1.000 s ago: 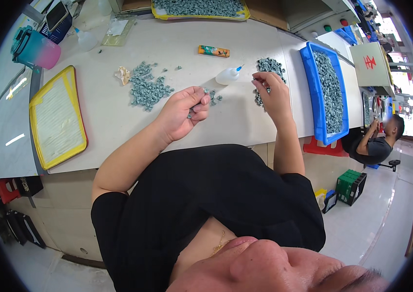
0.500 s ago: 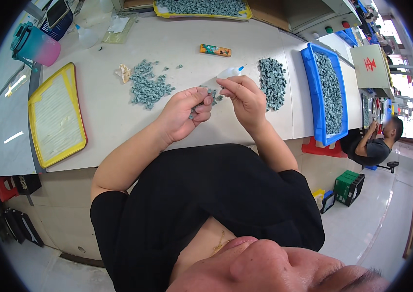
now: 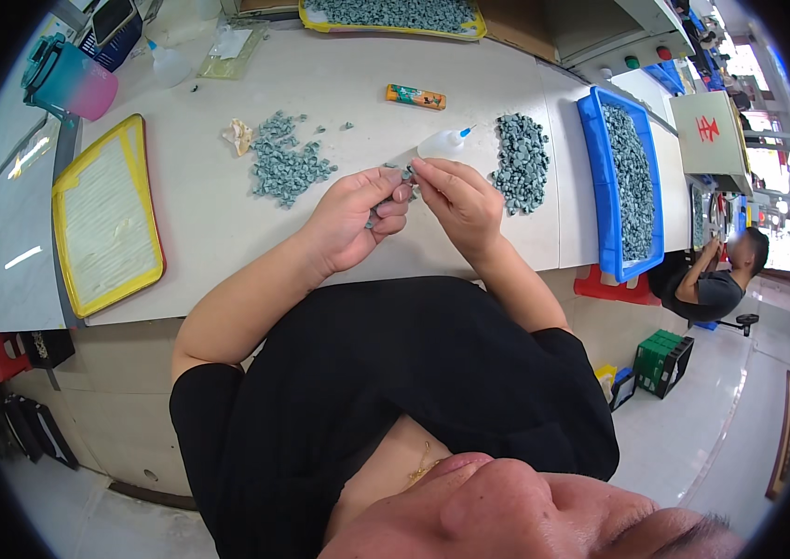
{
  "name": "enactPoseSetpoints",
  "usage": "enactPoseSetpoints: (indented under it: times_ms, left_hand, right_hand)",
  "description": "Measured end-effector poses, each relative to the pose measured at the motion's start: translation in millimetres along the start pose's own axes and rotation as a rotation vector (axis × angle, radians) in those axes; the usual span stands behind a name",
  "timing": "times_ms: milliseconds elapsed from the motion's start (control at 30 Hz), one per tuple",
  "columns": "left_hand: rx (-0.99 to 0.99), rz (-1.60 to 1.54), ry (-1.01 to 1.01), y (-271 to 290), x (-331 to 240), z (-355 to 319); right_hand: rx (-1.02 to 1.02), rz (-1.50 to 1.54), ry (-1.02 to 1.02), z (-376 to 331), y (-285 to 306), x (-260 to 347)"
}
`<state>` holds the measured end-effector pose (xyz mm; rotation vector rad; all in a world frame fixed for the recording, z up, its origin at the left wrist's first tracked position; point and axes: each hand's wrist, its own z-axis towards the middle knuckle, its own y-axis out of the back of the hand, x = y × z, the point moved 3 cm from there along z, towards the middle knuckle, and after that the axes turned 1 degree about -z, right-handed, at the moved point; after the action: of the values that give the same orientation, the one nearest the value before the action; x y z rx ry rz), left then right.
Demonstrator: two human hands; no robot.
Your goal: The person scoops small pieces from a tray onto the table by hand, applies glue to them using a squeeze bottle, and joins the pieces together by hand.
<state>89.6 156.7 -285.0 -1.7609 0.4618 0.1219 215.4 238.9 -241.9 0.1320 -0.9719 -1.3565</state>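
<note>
My left hand (image 3: 364,211) is closed, with small grey-green pieces (image 3: 372,221) in its curled fingers. At its thumb and forefinger tips sits another grey-green piece (image 3: 407,173). The fingertips of my right hand (image 3: 461,201) pinch together at that same piece, so the two hands meet there. Left of my hands spreads a loose pile of grey-green pieces (image 3: 288,166). To the right lies a denser heap of darker grey-green pieces (image 3: 520,165). Just beyond my right hand, a white squeeze bottle with a blue tip (image 3: 442,143) lies on the white table (image 3: 218,224).
A blue tray (image 3: 612,224) full of pieces stands at right, a yellow-rimmed tray (image 3: 88,303) at left. Farther off are an orange-green tube (image 3: 415,97), crumpled tissue (image 3: 238,137), a teal-pink bottle (image 3: 69,84) and another filled yellow tray (image 3: 395,31). A co-worker (image 3: 712,279) sits far right.
My right hand has moved slightly left, bringing its fingertips against the piece at my left fingertips. More of the squeeze bottle shows now.
</note>
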Motion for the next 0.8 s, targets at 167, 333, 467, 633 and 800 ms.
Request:
enactPoseSetpoints:
  times_ms: [167,333,467,633,800]
  left_hand:
    - [-0.016,-0.004,-0.019,-1.1,-0.6,-0.4]
    - [-0.011,0.044,-0.006,0.8,0.3,0.3]
    - [0.017,0.039,0.006,0.9,-0.2,-0.6]
    - [0.007,0.052,-0.006,-5.9,-1.8,-3.2]
    - [-0.006,0.101,-0.086,-6.9,1.6,-3.3]
  right_hand:
    - [0.000,-0.037,0.111,1.2,1.5,2.5]
    - [0.027,-0.071,0.220,2.2,1.9,3.4]
    - [0.012,-0.053,0.276,2.8,1.7,0.1]
    - [-0.058,-0.042,0.297,4.5,2.9,5.0]
    - [-0.083,-0.031,0.273,0.3,-4.7,4.4]
